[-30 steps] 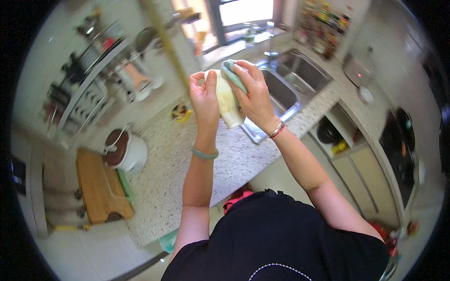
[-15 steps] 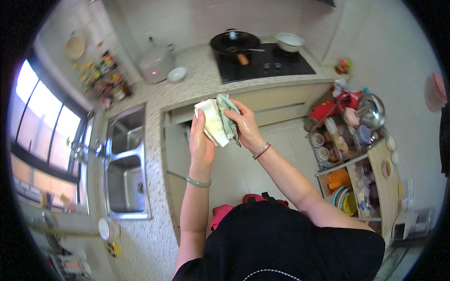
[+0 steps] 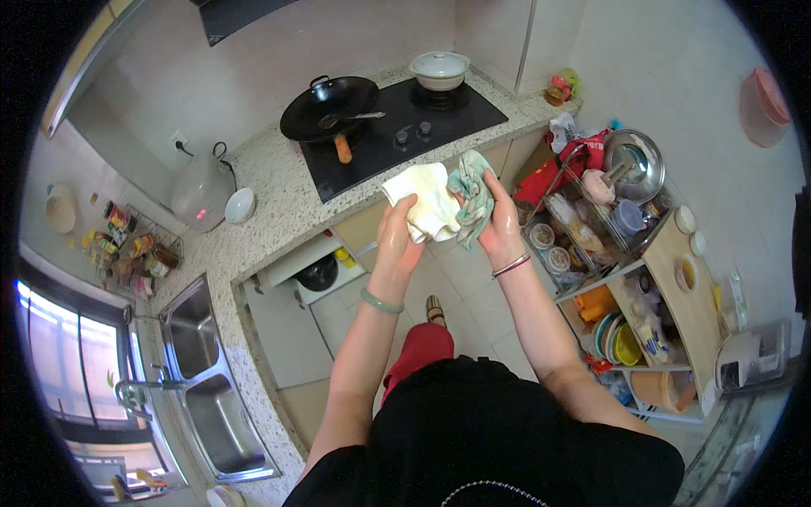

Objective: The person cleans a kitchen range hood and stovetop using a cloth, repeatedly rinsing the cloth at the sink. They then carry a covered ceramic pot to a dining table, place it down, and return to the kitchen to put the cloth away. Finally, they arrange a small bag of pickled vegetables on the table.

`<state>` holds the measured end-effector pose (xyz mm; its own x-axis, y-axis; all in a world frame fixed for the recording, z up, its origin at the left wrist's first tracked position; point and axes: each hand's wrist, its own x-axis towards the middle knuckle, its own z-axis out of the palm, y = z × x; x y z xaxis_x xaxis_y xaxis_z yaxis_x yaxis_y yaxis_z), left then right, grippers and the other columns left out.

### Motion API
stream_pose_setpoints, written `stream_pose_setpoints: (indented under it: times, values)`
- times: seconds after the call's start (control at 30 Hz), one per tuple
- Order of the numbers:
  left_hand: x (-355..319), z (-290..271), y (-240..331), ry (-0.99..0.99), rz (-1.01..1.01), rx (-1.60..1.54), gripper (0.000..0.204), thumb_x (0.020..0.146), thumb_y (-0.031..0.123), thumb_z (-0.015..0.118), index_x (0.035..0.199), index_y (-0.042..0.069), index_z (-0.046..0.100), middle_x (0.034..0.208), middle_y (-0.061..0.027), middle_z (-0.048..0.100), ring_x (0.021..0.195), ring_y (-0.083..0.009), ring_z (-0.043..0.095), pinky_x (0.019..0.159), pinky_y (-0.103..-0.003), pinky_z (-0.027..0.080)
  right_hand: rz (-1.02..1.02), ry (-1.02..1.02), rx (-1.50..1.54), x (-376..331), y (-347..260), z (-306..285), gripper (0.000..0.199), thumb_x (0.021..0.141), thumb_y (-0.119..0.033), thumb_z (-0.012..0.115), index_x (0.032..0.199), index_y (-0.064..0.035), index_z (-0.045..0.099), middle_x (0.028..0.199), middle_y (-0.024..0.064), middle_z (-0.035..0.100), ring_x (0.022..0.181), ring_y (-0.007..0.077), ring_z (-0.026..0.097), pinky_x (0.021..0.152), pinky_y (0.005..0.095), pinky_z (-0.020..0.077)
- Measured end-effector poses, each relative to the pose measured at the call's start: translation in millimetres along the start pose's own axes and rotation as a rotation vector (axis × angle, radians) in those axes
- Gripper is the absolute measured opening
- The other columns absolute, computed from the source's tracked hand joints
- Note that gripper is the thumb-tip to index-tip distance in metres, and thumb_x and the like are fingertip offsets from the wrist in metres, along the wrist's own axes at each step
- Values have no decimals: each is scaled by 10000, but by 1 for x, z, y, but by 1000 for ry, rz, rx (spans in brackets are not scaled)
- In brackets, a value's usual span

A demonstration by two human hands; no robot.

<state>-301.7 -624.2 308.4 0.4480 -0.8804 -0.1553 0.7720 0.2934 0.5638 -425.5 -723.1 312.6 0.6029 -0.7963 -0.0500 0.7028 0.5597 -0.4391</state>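
Two cloths are held up in front of me at about the height of the counter edge. My left hand (image 3: 400, 235) is closed on a folded white cloth (image 3: 425, 198), its thumb lying over the near side. In my right hand (image 3: 502, 220) is a crumpled pale green cloth (image 3: 475, 193), pinched under the thumb. The two cloths touch or nearly touch along their inner edges. Beyond them is the black cooktop (image 3: 372, 169), which carries a black wok (image 3: 308, 110) with a wooden handle, a slotted spatula (image 3: 353, 119) and a white lidded pot (image 3: 439, 72).
At left is a double steel sink (image 3: 221, 422) with a faucet (image 3: 139, 387). A lower cabinet door (image 3: 287, 325) hangs open beneath the counter (image 3: 258, 186). A white bowl (image 3: 241, 205) stands near the back corner. To my right, a crowded rack (image 3: 583, 228) adjoins a wooden shelf unit (image 3: 676, 296).
My view has swung toward the right, and a foot now shows on the floor. The cloths, earlier pressed together, are now spread farther apart, with my right hand moved outward.
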Motion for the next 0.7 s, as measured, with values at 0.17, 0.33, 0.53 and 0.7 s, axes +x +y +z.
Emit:
stream_pose_setpoints:
  times: [0.17,0.33,0.53,0.7]
  values:
    - [102,12,4,-144,5,-8,404,899,63,533,1287,4,433,1211,-123,551,1097,-251,570,922,-369,477,41,37,-17,90,-18,-23,232,882,-79,542,1083,34,563,1049,129,635,947,230,630,856,353,518]
    - [187,34,10,-146,69,127,446,824,-32,493,1268,-17,452,1184,-128,563,1080,-258,578,898,-363,486,-68,61,-120,172,-41,-25,309,872,-57,582,1161,31,516,1081,129,619,940,251,629,801,374,529]
    - [285,40,20,39,101,185,459,813,-73,443,1270,-26,434,1201,-151,544,1082,-279,564,900,-388,489,-144,98,2,259,-73,-67,332,944,-125,526,1237,29,499,1181,132,600,1031,254,610,878,377,529]
    - [350,28,23,115,109,122,337,972,114,476,1300,51,433,1244,-118,547,1106,-267,570,920,-404,493,-119,163,32,306,-82,-74,315,960,-123,493,1230,39,498,1185,143,585,1043,267,603,896,394,528]
